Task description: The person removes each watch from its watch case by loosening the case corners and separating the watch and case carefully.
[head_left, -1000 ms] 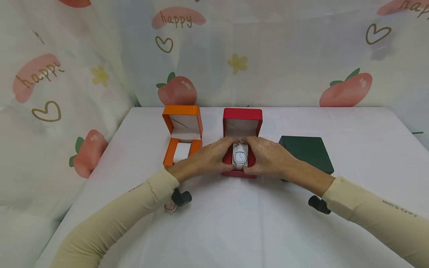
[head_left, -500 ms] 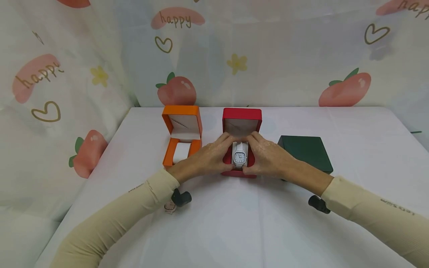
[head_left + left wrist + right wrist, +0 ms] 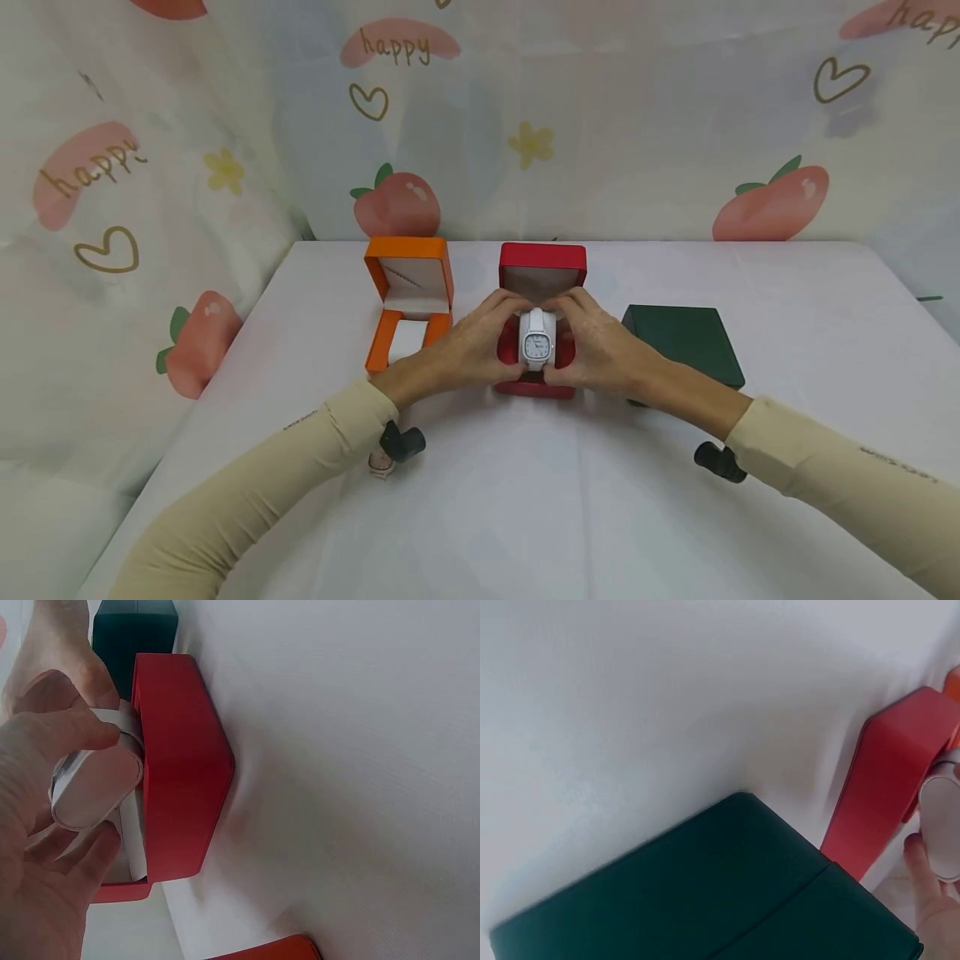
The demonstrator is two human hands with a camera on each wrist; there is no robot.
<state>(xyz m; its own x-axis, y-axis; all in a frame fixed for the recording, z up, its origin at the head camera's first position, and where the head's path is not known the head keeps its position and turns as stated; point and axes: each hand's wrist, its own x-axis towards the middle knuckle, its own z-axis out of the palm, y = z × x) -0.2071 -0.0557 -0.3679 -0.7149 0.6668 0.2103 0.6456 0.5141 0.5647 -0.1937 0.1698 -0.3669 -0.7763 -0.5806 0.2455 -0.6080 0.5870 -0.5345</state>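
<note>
A white watch (image 3: 537, 346), square-faced with rounded corners, is strapped round a pale watch cushion (image 3: 97, 787). My left hand (image 3: 476, 343) and my right hand (image 3: 604, 345) hold the cushion between them, thumbs at the near side and fingers at the far side. It is over the opened red watch box (image 3: 543, 255), partly raised from the box's base. In the left wrist view the cushion's smooth oval end stands out above the red wall. The right wrist view shows the other oval end at its right edge.
An opened orange watch box (image 3: 409, 247) with a white cushion (image 3: 407, 340) stands at left. At right lies a closed dark green box (image 3: 682, 342). A pinkish watch (image 3: 381, 463) lies near my left forearm, partly behind the black wrist camera (image 3: 403, 442).
My fingers have shifted up and farther round the cushion. The cushion with the white watch has risen and tilted slightly in the red box. The other boxes have stayed put.
</note>
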